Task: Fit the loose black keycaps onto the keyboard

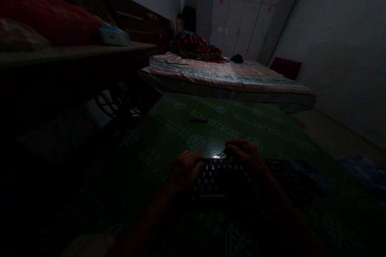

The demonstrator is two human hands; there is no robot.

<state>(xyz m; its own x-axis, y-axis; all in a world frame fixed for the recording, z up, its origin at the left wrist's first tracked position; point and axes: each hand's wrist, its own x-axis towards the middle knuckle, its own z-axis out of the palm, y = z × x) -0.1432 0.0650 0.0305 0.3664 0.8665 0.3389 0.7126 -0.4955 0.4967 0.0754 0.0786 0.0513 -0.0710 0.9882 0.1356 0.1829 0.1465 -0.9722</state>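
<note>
A black keyboard (211,178) lies on the green patterned table (169,128), its right part lost in shadow. My left hand (187,164) is closed on the keyboard's upper left edge, with the fingers curled. Over the top row of keys, my right hand (243,152) pinches a thin wire tool (221,153) that looks like a keycap puller. Its thin prongs point left, near the keyboard's back edge; whether they touch a key I cannot tell. Farther back on the table sits a short row of small dark pieces (198,121), apparently keycaps.
Dark bluish cloth (310,174) is by the keyboard's right end. Behind the table stands a bed (235,78) with a red patterned blanket (196,46). A shelf (90,50) on the left bears a red bag (45,14). The room is very dim.
</note>
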